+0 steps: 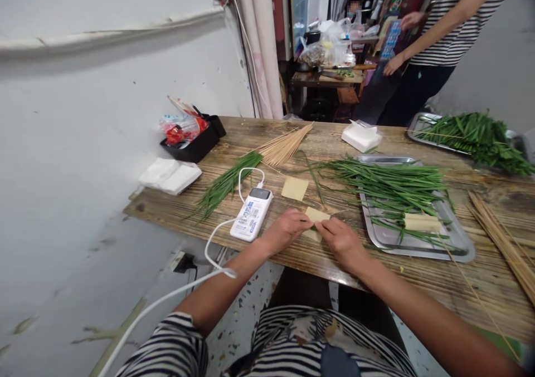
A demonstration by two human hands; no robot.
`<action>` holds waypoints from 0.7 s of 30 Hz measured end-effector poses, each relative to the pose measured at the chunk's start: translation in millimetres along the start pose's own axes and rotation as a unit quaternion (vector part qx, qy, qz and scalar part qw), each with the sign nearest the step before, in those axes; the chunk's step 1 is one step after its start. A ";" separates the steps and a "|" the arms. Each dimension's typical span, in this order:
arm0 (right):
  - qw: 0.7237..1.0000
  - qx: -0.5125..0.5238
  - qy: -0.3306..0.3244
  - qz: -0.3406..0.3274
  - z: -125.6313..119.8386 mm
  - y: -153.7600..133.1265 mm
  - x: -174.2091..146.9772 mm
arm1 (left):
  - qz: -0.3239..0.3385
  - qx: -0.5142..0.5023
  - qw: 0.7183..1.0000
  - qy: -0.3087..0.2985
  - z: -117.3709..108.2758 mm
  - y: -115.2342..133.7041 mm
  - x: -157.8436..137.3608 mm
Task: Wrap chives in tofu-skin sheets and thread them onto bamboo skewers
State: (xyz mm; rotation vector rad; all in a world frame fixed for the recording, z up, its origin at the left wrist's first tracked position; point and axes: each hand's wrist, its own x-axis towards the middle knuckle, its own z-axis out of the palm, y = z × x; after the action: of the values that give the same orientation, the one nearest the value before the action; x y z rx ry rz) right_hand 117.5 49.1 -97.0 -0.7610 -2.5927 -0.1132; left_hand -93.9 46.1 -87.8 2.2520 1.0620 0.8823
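Observation:
In front of me a square yellowish sheet (317, 214), which looks like tofu skin, lies flat near the table's front edge. My left hand (286, 231) and my right hand (340, 240) meet over it, fingers closed in a pinch. A short bit of green chives shows between the fingertips, mostly hidden by them. Just beyond lies a second square sheet (295, 188). To the right, a metal tray (380, 238) holds long chives (388, 179) and a rolled yellow sheet (421, 222) with chives sticking out of it.
A white power bank (251, 214) with a cable lies left of my hands. Behind it are loose chives (229, 182) and fanned bamboo skewers (286, 146). Napkins (361, 136), a black box (196, 146), another tray of greens (472, 135) and skewers (501, 243) surround these. A person (443, 37) stands behind.

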 end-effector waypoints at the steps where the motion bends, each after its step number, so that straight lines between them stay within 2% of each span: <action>1: 1.000 0.002 0.000 0.003 -0.8 -0.7 0.9 | 0.000 -0.008 1.000 0.001 -1.3 0.1 1.2; 8: 0.999 -0.012 0.024 0.018 2.5 -7.3 6.6 | 0.022 0.003 1.000 -0.007 -7.0 -11.1 4.5; 16: 0.996 -0.076 -0.051 0.016 -5.3 -18.4 13.9 | 0.006 -0.006 0.999 -0.049 -2.4 -13.3 1.5; 21: 0.991 -0.126 -0.045 -0.008 -6.1 -26.4 16.5 | 0.020 -0.058 0.998 -0.032 -5.3 -10.7 4.6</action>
State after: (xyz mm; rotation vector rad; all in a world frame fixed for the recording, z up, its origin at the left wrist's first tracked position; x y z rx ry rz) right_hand 93.3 33.8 -83.4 -0.8506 -2.7028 -0.4271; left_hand -100.6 56.8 -89.8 2.1976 0.9160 0.8598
